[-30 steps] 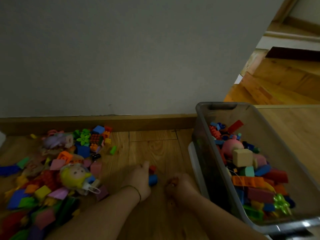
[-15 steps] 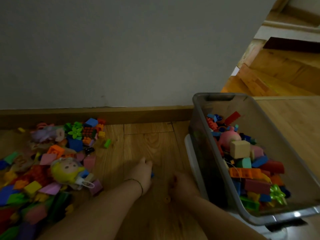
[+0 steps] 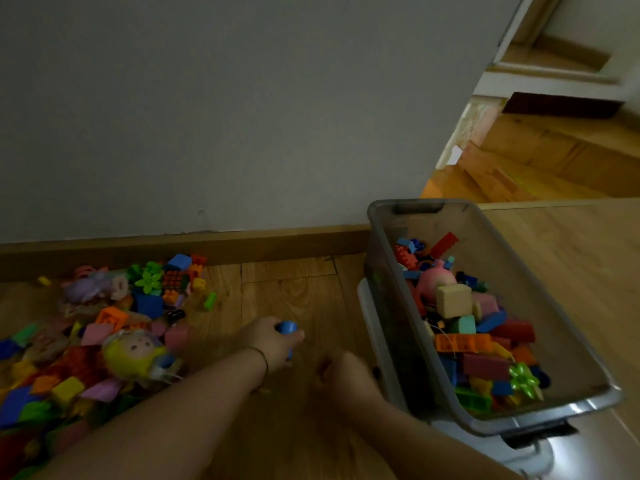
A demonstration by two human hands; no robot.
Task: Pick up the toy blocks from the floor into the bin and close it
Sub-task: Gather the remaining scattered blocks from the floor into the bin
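Nearest us, our right hand (image 3: 341, 370) is curled into a loose fist low over the wooden floor (image 3: 287, 292), just beside the bin (image 3: 388, 306); we cannot tell if it holds anything. Slightly farther, our left hand (image 3: 268, 342) grips a blue block (image 3: 286, 328), a thin band at the wrist. Left of it, the pile of toy blocks (image 3: 86, 334) with a yellow-haired doll (image 3: 133, 355) spreads to the baseboard (image 3: 194, 245). The open grey bin, partly filled, stands at right.

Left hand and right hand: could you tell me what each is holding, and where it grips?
The left hand grips a blue block, fingers wrapped around its lower part. The right hand is curled shut; whether it holds anything cannot be told.
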